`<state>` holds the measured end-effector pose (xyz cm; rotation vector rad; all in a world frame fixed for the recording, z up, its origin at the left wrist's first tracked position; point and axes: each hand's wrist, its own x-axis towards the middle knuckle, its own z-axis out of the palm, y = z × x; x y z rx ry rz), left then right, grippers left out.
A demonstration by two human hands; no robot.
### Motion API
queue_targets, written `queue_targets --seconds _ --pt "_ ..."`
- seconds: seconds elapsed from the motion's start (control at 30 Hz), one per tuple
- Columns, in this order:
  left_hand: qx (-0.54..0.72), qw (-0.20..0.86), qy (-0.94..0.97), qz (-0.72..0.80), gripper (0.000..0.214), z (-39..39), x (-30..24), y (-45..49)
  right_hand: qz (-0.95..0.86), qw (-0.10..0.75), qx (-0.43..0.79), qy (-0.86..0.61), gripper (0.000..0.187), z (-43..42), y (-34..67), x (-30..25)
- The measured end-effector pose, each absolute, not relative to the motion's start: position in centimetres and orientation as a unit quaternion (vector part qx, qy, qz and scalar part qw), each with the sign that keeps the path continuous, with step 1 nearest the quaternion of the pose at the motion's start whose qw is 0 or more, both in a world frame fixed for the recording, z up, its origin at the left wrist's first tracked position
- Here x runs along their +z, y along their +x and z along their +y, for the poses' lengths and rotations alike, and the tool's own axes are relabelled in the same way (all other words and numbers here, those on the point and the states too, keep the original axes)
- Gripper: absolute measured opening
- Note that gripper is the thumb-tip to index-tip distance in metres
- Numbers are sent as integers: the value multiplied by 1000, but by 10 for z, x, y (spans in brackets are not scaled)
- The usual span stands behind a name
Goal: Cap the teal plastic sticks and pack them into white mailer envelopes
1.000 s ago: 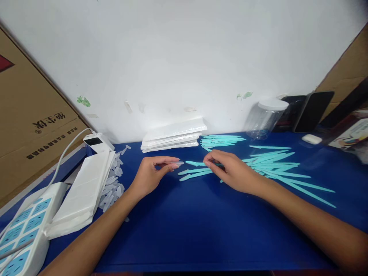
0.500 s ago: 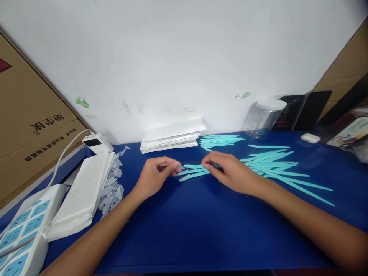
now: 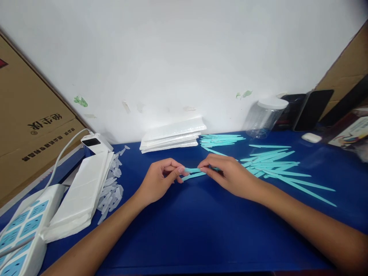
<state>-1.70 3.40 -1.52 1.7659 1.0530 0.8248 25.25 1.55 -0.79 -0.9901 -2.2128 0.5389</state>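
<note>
My left hand (image 3: 161,179) is closed in a pinch at the left end of a turquoise eyebrow razor (image 3: 192,170). A clear plastic cap is mostly hidden between its thumb and fingertips, and how far it covers the razor's end I cannot tell. My right hand (image 3: 222,171) is closed around the same razor's handle, thumb and fingertips pinching it near the middle. Just below, another turquoise razor (image 3: 193,176) lies on the table, partly under the right hand. To the right spreads a loose pile of turquoise razors (image 3: 270,165). Several loose clear caps (image 3: 110,191) lie left of my left hand.
A neat turquoise razor bundle (image 3: 221,140) lies beside stacked white packets (image 3: 172,134) by the wall. More white packets (image 3: 80,191) and a power strip (image 3: 28,226) are left. A lidded clear jar (image 3: 266,117), phone (image 3: 313,110) and white earbud case (image 3: 311,137) stand back right.
My hands have come together: the clear cap in my left hand has met the razor's left end. My right hand has shifted slightly left with the razor, uncovering part of the table behind it.
</note>
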Motion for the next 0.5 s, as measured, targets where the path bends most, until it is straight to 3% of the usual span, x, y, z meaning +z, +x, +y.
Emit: queue_targets --seconds 0.5 --pt "346 454 706 420 33 29 -13 -12 -822 366 215 -381 18 10 243 -13"
